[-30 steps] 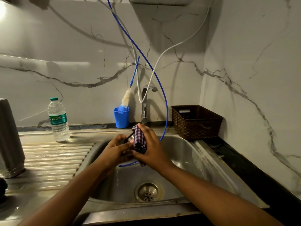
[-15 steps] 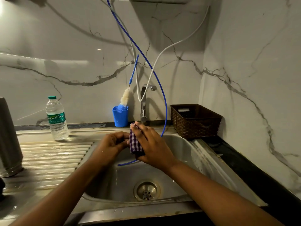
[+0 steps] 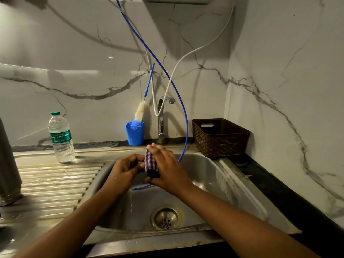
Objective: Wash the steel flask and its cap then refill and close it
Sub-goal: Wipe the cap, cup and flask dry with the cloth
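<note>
Cloth (image 3: 150, 163) has slid over toward the left hand (image 3: 124, 172) since a second ago, so the dark bit of cap that was peeking out between the hands is covered now. Hands are otherwise in pretty much the same spot.

Closest to the camera, both forearms reach in over the steel sink (image 3: 214, 183), above its drain (image 3: 165, 217). Right hand (image 3: 169, 170) is wrapped over the purple checked cloth, fingers curled round it. Left fingers are curled in tight against the cloth's left side, gripping the cap as far as I can tell, though the cloth hides it. A blue tube (image 3: 183, 116) loops down behind the hands into the basin.

Off to the left, the steel flask (image 3: 8, 164) stands upright on the ribbed drainboard (image 3: 55, 183), well away from the hands and cut off by the frame edge. Further back there's a plastic water bottle (image 3: 61, 138) with a green label. Along the back edge: a blue cup (image 3: 135, 135) with a bottle brush (image 3: 140, 112) sticking out, the tap (image 3: 161, 118) just beside it, and a brown basket (image 3: 221, 138) on the dark worktop (image 3: 279, 192) in the corner. A white hose (image 3: 195, 53) hangs against the marble wall.
</note>
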A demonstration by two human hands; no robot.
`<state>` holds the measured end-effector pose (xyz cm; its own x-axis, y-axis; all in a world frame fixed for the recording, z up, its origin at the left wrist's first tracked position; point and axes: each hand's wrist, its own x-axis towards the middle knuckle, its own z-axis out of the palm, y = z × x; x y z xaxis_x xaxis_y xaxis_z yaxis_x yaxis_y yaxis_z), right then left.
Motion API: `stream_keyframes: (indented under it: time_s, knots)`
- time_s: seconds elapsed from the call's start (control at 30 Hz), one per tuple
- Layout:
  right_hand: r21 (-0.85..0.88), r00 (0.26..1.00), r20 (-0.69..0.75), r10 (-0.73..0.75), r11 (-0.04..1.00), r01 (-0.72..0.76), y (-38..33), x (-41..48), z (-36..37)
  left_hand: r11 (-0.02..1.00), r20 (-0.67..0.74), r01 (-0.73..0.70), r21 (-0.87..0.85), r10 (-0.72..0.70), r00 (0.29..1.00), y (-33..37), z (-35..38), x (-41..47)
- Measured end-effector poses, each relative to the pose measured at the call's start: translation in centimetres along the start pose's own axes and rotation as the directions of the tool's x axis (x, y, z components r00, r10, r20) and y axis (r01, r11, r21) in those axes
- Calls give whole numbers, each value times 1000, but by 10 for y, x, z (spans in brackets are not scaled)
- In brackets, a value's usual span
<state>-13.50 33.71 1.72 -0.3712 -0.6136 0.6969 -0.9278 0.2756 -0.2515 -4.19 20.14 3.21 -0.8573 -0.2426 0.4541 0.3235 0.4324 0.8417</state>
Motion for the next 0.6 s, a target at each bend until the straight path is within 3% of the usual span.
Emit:
stream_keyframes:
  time_s: [0.03,0.07,0.1,0.13,0.2,0.3,0.4,0.47,0.53,0.57,0.6]
  knots:
    - [252,984,65,164,952,-175,-2,2,-7,999,14,-7,-52,8,1000,0,-1,0]
    - [449,944,175,280,831,-330,0,3,-13,997,26,-11,-81,14,1000,-1,-1,0]
    - [550,910,253,328,725,-414,4,3,-16,997,36,-12,-70,15,999,-1,-1,-1]
    - [550,910,255,327,725,-414,8,3,-17,998,47,-14,-57,16,999,-1,1,-1]
    - [470,944,155,292,819,-330,7,2,-18,996,55,15,-83,-10,998,-1,3,0]
    - [71,997,48,68,995,-71,7,-1,-7,987,18,80,-141,-79,997,-2,4,2]
    - [-251,982,-50,-181,954,163,8,-1,1,987,-33,104,-126,-109,993,-5,1,3]
    - [-270,977,-81,-199,948,170,7,2,3,984,-14,63,-168,-66,998,-4,-1,3]
    - [56,998,-9,54,997,-53,1,3,-7,976,-6,14,-216,-16,1000,-5,-4,2]
    - [339,966,127,227,905,-257,-1,3,-14,978,0,3,-209,-3,1000,-5,-4,1]
    - [588,899,303,317,679,-438,-1,3,-21,982,7,-11,-189,13,1000,-4,-4,1]
